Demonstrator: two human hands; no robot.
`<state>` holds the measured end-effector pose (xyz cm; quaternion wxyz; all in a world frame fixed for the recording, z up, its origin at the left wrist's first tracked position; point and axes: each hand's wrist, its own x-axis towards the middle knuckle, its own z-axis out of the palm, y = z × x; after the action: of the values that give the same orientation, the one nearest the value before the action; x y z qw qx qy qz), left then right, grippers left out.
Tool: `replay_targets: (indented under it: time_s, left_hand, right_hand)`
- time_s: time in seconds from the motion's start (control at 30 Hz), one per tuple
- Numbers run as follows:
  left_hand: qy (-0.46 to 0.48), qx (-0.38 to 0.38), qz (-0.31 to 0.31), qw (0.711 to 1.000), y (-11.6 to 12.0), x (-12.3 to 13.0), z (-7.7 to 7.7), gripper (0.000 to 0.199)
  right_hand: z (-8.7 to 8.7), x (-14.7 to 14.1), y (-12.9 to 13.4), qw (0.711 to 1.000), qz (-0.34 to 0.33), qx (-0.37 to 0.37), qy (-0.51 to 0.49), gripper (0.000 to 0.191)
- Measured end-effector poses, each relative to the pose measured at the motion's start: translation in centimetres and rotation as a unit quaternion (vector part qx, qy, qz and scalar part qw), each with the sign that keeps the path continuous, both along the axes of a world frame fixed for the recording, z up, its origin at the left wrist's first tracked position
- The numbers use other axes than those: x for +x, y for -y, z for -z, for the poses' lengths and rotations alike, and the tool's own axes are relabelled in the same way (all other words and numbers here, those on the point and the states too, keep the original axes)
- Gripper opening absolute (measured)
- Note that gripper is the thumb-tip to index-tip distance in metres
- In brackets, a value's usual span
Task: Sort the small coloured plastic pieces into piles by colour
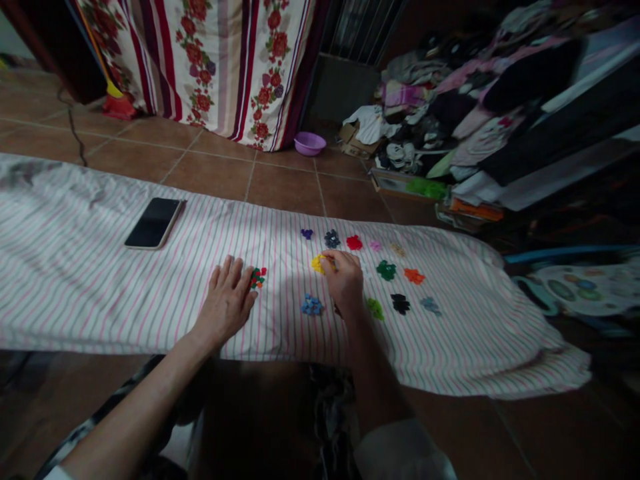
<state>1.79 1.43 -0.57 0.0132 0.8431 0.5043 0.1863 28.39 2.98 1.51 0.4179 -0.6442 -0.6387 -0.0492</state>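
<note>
My left hand (pixel 228 299) lies flat on the striped cloth, fingers stretched out. Its fingertips are beside a small mixed cluster of red, green and orange pieces (pixel 259 278), touching or partly covering its edge. My right hand (pixel 345 277) reaches down to a pile of small yellow pieces (pixel 317 264), thumb and forefinger pinched together at it; whether a piece is between them is hidden. Below that hand sits a blue pile (pixel 311 305). A brown pile (pixel 337 309) shows only in part behind the right wrist, with a lime green pile (pixel 375 309) on its other side.
Further sorted piles lie around: purple (pixel 307 234), dark grey (pixel 332 239), red (pixel 354 243), pink (pixel 375 246), beige (pixel 398 249), dark green (pixel 386 270), orange (pixel 415 276), black (pixel 400 304) and grey-blue (pixel 431 306). A phone (pixel 154 224) rests at left. Beyond are a purple basin (pixel 310 143) and heaped clothes.
</note>
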Motion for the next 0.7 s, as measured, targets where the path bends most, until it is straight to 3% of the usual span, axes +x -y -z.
replay_targets:
  time_s: [0.3, 0.7]
  left_hand:
    - [0.016, 0.004, 0.003, 1.000, -0.2, 0.3, 0.1, 0.046]
    - [0.023, 0.013, 0.010, 1.000, -0.4, 0.5, 0.6, 0.046]
  right_hand:
    - [1.3, 2.9, 1.1, 0.993, 0.099, -0.065, 0.007, 0.011]
    - [1.5, 2.8, 1.2, 0.994, 0.073, -0.079, 0.006, 0.020]
